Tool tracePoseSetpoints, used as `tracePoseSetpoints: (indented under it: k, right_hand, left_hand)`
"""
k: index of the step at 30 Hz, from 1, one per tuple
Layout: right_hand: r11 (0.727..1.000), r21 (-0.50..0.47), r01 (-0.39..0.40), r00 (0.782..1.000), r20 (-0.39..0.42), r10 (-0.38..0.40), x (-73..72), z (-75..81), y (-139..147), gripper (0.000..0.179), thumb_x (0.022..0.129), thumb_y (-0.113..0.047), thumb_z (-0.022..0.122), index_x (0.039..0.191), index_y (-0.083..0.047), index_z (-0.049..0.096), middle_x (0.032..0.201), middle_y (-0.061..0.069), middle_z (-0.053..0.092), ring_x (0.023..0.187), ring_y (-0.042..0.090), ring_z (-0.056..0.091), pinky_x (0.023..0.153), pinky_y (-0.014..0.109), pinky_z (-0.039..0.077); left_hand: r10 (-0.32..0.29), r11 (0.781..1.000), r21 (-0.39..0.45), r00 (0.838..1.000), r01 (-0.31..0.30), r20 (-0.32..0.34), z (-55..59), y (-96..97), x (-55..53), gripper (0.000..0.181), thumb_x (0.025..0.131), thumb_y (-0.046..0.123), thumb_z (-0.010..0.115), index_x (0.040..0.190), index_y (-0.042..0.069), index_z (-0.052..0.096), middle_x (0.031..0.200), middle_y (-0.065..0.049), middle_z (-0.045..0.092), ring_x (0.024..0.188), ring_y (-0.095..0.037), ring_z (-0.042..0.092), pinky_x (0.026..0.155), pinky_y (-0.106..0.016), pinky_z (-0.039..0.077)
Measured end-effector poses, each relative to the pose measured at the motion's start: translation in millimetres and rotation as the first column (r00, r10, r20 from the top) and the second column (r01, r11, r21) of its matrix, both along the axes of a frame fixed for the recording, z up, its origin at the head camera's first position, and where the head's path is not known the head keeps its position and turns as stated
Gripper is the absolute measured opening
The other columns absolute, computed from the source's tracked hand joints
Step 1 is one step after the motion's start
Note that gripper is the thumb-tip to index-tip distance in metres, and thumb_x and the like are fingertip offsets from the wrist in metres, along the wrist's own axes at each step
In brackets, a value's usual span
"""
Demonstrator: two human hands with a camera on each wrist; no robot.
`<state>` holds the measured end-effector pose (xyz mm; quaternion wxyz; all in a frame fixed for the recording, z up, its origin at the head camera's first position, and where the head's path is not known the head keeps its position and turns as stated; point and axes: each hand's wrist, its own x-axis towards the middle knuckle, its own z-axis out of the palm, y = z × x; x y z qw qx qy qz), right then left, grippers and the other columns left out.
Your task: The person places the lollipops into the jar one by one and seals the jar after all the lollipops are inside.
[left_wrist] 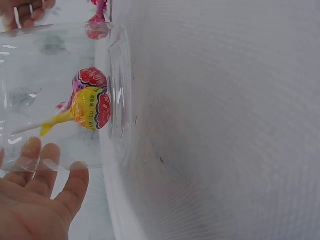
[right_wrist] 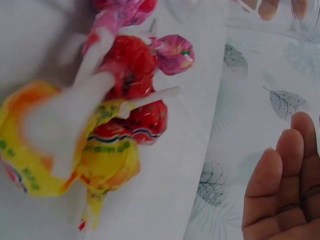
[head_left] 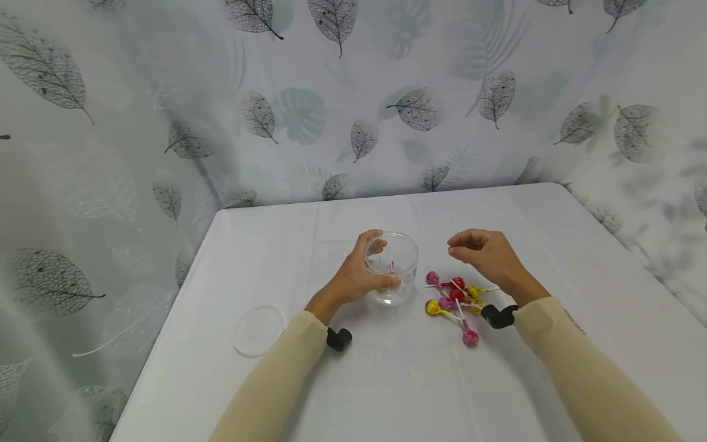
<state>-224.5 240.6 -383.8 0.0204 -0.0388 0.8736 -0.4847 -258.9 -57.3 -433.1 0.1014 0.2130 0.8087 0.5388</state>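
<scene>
While your left hand grips the clear container, thumb on the near wall and fingers around the far one, note that your right hand shows nothing in its grasp: the fingers are extended and slightly bent. The loose lollipops lie in a heap on the white table, just to the right of the container. Relative to your right fingertips, the heap lies on your side, toward your body, so any pick by that hand must be directed back toward you. Your right hand is the nearer free one. Observe the long axes: the sticks cross in several directions, and the foremost pink lollipop has its head toward you and its stick running into the heap. The container stands mouth up, its opening on the left of the heap. Inside, a yellow lollipop sits head down with its stick toward the mouth, beside a second lollipop with a red-and-purple wrapper.
</scene>
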Motion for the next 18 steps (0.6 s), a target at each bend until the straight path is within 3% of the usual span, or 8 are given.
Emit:
tracePoseSetpoints:
  k: [9, 14, 18]
  right_hand:
    - [0.994, 0.109, -0.008, 0.998, 0.058, 0.002, 5.6, -11.4, 21, 0.032, 0.103, -0.021, 0.064, 0.126, 0.001, 0.068, 0.125, 0.02, 0.07, 0.112, 0.033, 0.064, 0.094, 0.042, 0.051]
    - [0.984, 0.178, -0.025, 0.998, 0.066, 0.013, 8.4, -19.9, 33, 0.028, 0.101, -0.015, 0.064, 0.123, 0.001, 0.069, 0.121, 0.02, 0.071, 0.11, 0.032, 0.066, 0.089, 0.037, 0.053]
    - [0.971, 0.233, -0.047, 0.996, 0.089, 0.027, 9.9, -25.9, 41, 0.024, 0.098, -0.011, 0.065, 0.118, 0.0, 0.072, 0.114, 0.019, 0.073, 0.107, 0.032, 0.065, 0.088, 0.041, 0.054]
  left_hand:
    - [0.004, 1.0, 0.0, 1.0, -0.004, -0.001, 0.7, -0.3, -0.5, 0.103, 0.081, 0.03, 0.092, 0.159, 0.028, 0.026, 0.157, 0.001, 0.047, 0.149, -0.021, 0.041, 0.116, -0.056, 0.039]
    - [-0.006, 1.0, 0.015, 1.0, 0.006, 0.007, 0.1, -0.1, -0.6, 0.103, 0.081, 0.028, 0.091, 0.16, 0.027, 0.025, 0.159, -0.003, 0.046, 0.149, -0.022, 0.04, 0.116, -0.057, 0.038]
    - [-0.006, 1.0, 0.017, 1.0, 0.006, 0.012, -0.7, 0.8, -0.6, 0.103, 0.082, 0.027, 0.091, 0.16, 0.026, 0.025, 0.159, -0.002, 0.046, 0.149, -0.021, 0.04, 0.116, -0.057, 0.039]
